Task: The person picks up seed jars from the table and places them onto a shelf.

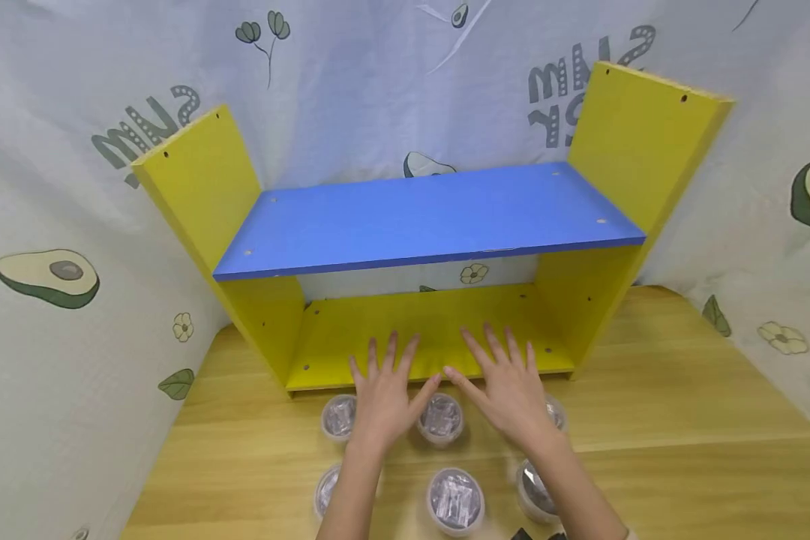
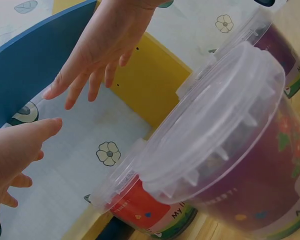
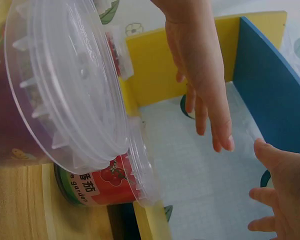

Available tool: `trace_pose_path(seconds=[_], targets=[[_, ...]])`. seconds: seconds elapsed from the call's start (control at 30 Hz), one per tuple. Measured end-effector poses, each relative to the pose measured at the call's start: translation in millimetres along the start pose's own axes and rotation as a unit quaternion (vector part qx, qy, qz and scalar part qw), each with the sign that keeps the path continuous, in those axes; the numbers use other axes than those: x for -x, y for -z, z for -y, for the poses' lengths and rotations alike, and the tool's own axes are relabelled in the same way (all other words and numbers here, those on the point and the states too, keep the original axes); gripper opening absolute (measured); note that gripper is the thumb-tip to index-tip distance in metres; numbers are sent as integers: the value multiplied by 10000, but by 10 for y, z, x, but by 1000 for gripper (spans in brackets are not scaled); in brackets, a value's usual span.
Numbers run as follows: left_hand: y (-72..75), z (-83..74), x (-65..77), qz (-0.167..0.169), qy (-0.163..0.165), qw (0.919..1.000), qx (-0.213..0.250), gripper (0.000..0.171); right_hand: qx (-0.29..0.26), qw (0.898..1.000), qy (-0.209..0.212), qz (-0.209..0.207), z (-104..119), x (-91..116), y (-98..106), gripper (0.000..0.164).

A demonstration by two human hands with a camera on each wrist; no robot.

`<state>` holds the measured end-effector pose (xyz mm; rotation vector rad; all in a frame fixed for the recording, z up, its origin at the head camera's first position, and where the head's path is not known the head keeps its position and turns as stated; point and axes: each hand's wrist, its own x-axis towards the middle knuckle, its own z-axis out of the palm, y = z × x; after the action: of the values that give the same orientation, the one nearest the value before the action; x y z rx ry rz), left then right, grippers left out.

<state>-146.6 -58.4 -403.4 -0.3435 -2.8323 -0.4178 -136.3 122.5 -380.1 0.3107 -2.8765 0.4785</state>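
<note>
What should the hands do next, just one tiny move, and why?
I'd probably lower the left hand to the middle lidded tub in the row nearest the shelf unit. That hand is spread and holds nothing, and the tub sits close by, just in front of the yellow bottom board.

Tubs (image 1: 455,501) stand in two rows on the table (image 1: 702,427) before the shelf (image 1: 428,219), a cloth (image 1: 371,82) behind it.

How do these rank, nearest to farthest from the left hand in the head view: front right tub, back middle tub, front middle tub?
1. Back middle tub, by the thumb of the left hand.
2. Front middle tub, lower in the view.
3. Front right tub, rightmost of the three.
</note>
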Motion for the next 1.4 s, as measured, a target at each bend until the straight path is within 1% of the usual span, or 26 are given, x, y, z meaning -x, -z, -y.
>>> trace_pose_path(seconds=[0.17, 0.4, 0.67, 0.7, 0.77, 0.87, 0.97, 1.03, 1.1, 1.17, 1.23, 1.27, 1.3, 1.4], targets=[[-21, 7, 15, -33, 22, 10000, -12, 69, -46, 10000, 12, 20, -13, 13, -34, 66], [-44, 23, 24, -8, 1, 9999, 111, 71, -39, 10000, 30, 30, -30, 28, -51, 66], [-19, 19, 21, -19, -66, 9996, 275, 72, -57, 10000, -6, 34, -31, 50, -27, 67], [-8, 19, 22, -14, -73, 9995, 318, 72, -58, 10000, -5, 37, -32, 55, -25, 67], [22, 30, 26, -112, -47, 9986, 513, 72, -77, 10000, -2, 35, -33, 69, -19, 67], [121, 73, 37, -351, 208, 9944, 973, 70, -161, 9999, -17, 4, -36, 100, -8, 66], [260, 176, 52, -655, 615, 9844, 1513, 64, -311, 9995, -75, -48, -32, 141, 12, 66], [363, 267, 55, -849, 798, 9742, 1934, 58, -403, 9991, -110, -90, -27, 171, 33, 66], [451, 377, 56, -1001, 957, 9607, 2407, 53, -465, 9987, -116, -172, -21, 197, 57, 64], [515, 508, 56, -1127, 1101, 9446, 2879, 49, -480, 9985, -97, -253, -14, 219, 79, 63], [565, 646, 67, -1176, 1339, 9286, 3254, 46, -499, 9981, -72, -348, -9, 240, 92, 61], [578, 720, 75, -1196, 1450, 9225, 3373, 45, -509, 9978, -58, -409, -7, 249, 98, 60], [589, 793, 86, -1202, 1560, 9184, 3432, 44, -515, 9976, -38, -466, -5, 258, 104, 58], [617, 982, 134, -1226, 1822, 9102, 3510, 45, -580, 9962, 47, -648, -7, 283, 116, 55]])
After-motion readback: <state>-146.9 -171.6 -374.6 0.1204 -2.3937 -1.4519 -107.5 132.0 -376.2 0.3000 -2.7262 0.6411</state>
